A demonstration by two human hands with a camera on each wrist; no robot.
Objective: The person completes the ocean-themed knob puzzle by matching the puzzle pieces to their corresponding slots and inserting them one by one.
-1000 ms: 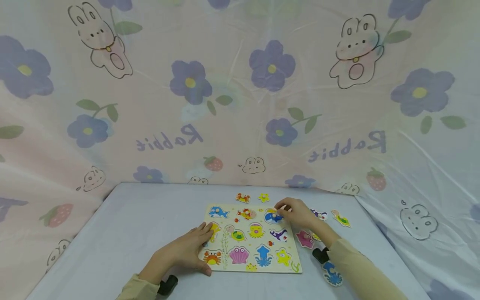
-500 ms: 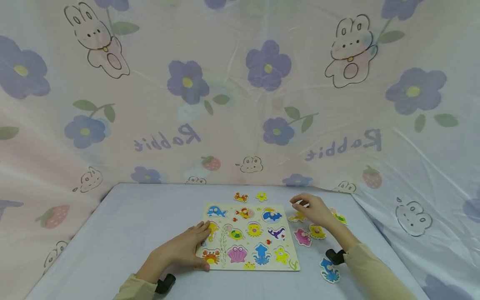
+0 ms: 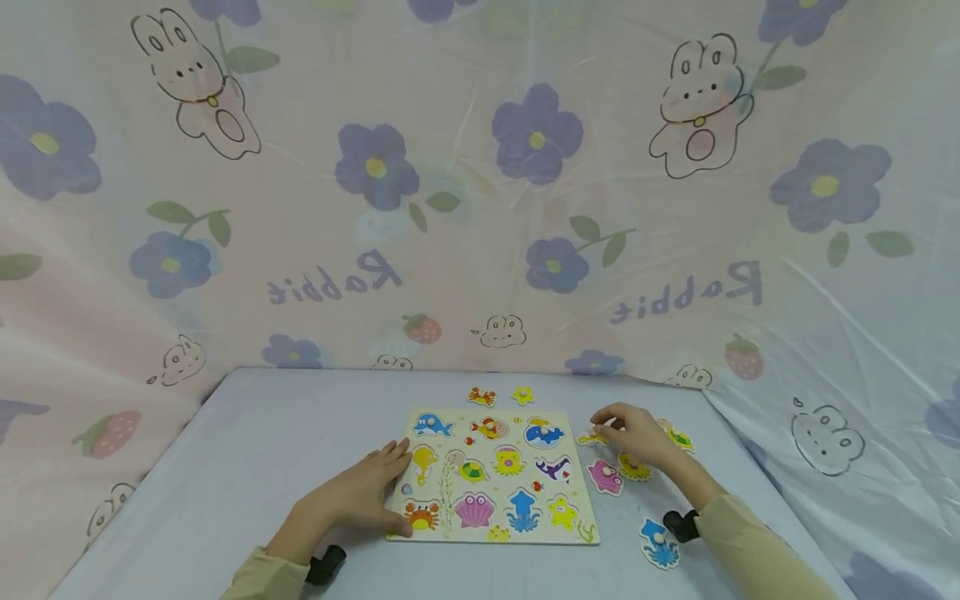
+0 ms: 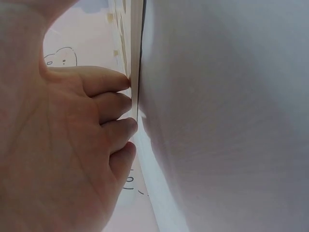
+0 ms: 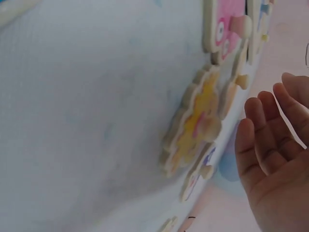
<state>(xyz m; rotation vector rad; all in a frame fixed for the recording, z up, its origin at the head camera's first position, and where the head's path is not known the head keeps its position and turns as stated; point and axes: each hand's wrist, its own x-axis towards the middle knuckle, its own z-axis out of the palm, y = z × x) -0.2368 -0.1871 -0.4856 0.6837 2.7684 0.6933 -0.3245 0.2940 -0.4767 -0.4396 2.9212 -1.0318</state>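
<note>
A pale wooden peg puzzle board (image 3: 444,454) with sea-animal shapes lies flat before me. My left hand (image 3: 360,492) rests at its left edge with fingers extended; in the left wrist view the fingertips touch the board's side. My right hand (image 3: 637,433) hovers right of the board, fingers bent and holding nothing, beside a yellow piece (image 3: 591,437) partly behind the fingertips. Under and around that hand lie a pink shell piece (image 3: 605,477) and a yellow octopus piece (image 5: 195,121) with a round knob. A blue whale piece (image 3: 543,432) sits in the board's top right recess.
A crab piece (image 3: 482,396) and a star piece (image 3: 523,395) lie behind the board. A turtle piece (image 3: 678,436) is partly behind the right hand. Nearer me, a blue squid piece (image 3: 659,544) lies right of the board. A patterned curtain (image 3: 465,208) hangs behind the table.
My right hand has left the whale piece on the board and moved right, then lowered toward the loose yellow piece. The left fingers have drawn back from the seahorse shape to the board's edge.
</note>
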